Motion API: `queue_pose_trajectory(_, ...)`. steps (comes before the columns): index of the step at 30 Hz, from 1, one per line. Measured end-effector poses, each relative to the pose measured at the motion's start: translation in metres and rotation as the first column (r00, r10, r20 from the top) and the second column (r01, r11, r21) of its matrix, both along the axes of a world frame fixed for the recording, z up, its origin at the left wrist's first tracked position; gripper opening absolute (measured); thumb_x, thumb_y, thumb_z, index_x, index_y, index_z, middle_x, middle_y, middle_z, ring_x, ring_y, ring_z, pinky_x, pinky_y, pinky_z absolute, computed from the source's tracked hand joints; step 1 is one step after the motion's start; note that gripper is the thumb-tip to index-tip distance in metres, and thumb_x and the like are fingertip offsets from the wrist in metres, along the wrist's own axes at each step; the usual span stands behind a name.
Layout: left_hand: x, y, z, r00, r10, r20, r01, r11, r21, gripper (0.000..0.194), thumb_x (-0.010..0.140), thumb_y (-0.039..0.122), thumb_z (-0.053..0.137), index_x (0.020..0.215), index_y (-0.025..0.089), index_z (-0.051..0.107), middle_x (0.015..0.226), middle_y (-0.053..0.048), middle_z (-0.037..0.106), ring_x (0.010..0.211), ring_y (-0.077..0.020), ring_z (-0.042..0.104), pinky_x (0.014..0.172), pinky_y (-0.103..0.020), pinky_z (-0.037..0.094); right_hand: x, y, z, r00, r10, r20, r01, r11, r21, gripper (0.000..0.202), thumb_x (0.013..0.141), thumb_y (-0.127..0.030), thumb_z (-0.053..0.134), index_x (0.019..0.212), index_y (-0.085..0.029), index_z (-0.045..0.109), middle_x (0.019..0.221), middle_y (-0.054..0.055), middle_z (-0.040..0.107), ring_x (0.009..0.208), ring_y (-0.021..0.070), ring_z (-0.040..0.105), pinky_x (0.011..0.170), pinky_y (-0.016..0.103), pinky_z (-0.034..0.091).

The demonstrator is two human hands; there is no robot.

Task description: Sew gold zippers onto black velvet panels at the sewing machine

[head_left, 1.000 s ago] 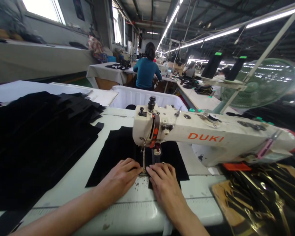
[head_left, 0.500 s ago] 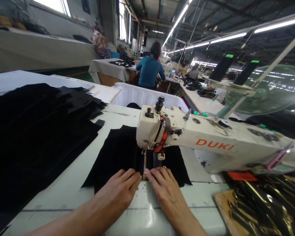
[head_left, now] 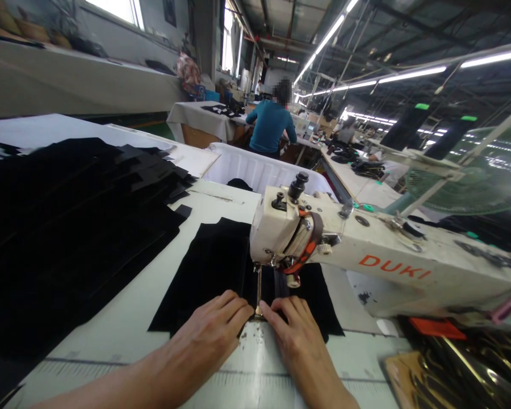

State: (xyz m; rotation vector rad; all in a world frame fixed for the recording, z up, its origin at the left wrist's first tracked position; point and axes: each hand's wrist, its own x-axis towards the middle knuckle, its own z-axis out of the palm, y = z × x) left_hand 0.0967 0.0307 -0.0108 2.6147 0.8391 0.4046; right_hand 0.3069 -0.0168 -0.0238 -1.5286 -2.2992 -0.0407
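Note:
A black fabric piece [head_left: 213,255] lies flat under the head of the sewing machine [head_left: 298,227]. A narrow gold-toothed zipper [head_left: 259,287] runs along its middle, up to the needle area. My left hand [head_left: 221,326] is closed, fingers together, gripping the fabric's near edge just left of the zipper's end. On the other side, my right hand [head_left: 293,326] is closed too, its thumb beside the zipper end and its bent fingers on the fabric. What lies beneath the fingertips is hidden.
A large stack of black fabric pieces [head_left: 76,227] covers the table's left. Several zippers [head_left: 472,369] with gold metal lie on a board at the right. Behind the machine stands a white plastic bin [head_left: 238,167]. A person in a teal top [head_left: 270,128] sits further back.
The camera view has shifted, so the machine and the fabric appear further right. My right fingers are more bent and slightly raised; both hands stay at the zipper's near end.

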Motion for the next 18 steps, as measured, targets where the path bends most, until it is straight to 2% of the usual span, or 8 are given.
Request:
queue_pose_trajectory(2,0.002,0.004,-0.005,0.999,0.032,0.029,-0.032,0.999,-0.004,0.037,0.088,-0.001,0.058,0.12,0.018,0.061,0.115,-0.006,0.062,0.105,-0.0238,0.055,0.091,-0.036,0.052,0.002,0.0,-0.002,1.0,0.02,-0.004,-0.02,1.0,0.008,0.048,0.09,0.001,0.052,0.131,-0.023,0.056,0.101,0.007,0.06,0.09,0.0236,0.051,0.077,0.039,0.046)
queue_pose_trajectory(5,0.003,0.011,-0.009,0.995,0.065,0.072,-0.058,0.994,-0.09,0.035,0.093,0.001,0.049,0.116,0.021,0.065,0.108,-0.004,0.062,0.098,-0.0211,0.057,0.085,-0.033,0.053,0.005,0.001,-0.006,0.995,0.032,-0.09,-0.032,0.999,0.01,0.05,0.09,0.002,0.048,0.131,-0.025,0.057,0.1,0.007,0.058,0.087,0.0225,0.051,0.072,0.036,0.046)
queue_pose_trajectory(9,0.004,0.017,-0.002,0.972,0.169,0.165,-0.12,0.955,-0.271,0.026,0.098,0.012,0.047,0.102,0.024,0.07,0.1,-0.001,0.062,0.094,-0.0181,0.06,0.085,-0.03,0.049,0.008,0.002,-0.011,0.988,0.03,-0.154,-0.028,0.999,0.017,0.05,0.09,0.0,0.045,0.132,-0.025,0.055,0.101,0.008,0.057,0.086,0.0221,0.052,0.071,0.036,0.048)
queue_pose_trajectory(13,0.005,0.019,0.003,0.961,0.218,0.17,-0.158,0.938,-0.309,0.025,0.098,0.016,0.047,0.096,0.024,0.07,0.106,0.0,0.059,0.089,-0.0148,0.062,0.08,-0.027,0.048,0.0,0.001,-0.012,0.99,0.003,-0.144,-0.002,1.0,0.012,0.049,0.09,0.0,0.043,0.129,-0.025,0.057,0.102,0.008,0.058,0.087,0.0223,0.055,0.071,0.037,0.05)
queue_pose_trajectory(16,0.004,0.019,0.002,0.961,0.218,0.169,-0.159,0.937,-0.31,0.026,0.097,0.016,0.048,0.097,0.025,0.072,0.108,0.0,0.058,0.088,-0.0139,0.063,0.08,-0.025,0.048,-0.001,-0.007,0.007,0.989,-0.036,-0.146,0.035,0.999,-0.007,0.04,0.095,-0.01,0.048,0.13,-0.026,0.056,0.11,0.008,0.059,0.095,0.023,0.058,0.079,0.039,0.052)
queue_pose_trajectory(18,0.002,0.019,0.001,0.966,0.205,0.155,-0.153,0.943,-0.294,0.024,0.096,0.018,0.05,0.099,0.027,0.072,0.109,0.001,0.059,0.089,-0.0137,0.063,0.081,-0.024,0.049,0.017,-0.019,0.034,0.971,-0.145,-0.19,0.164,0.983,0.086,0.036,0.098,-0.023,0.051,0.133,-0.027,0.054,0.123,0.008,0.056,0.108,0.024,0.057,0.09,0.04,0.05)
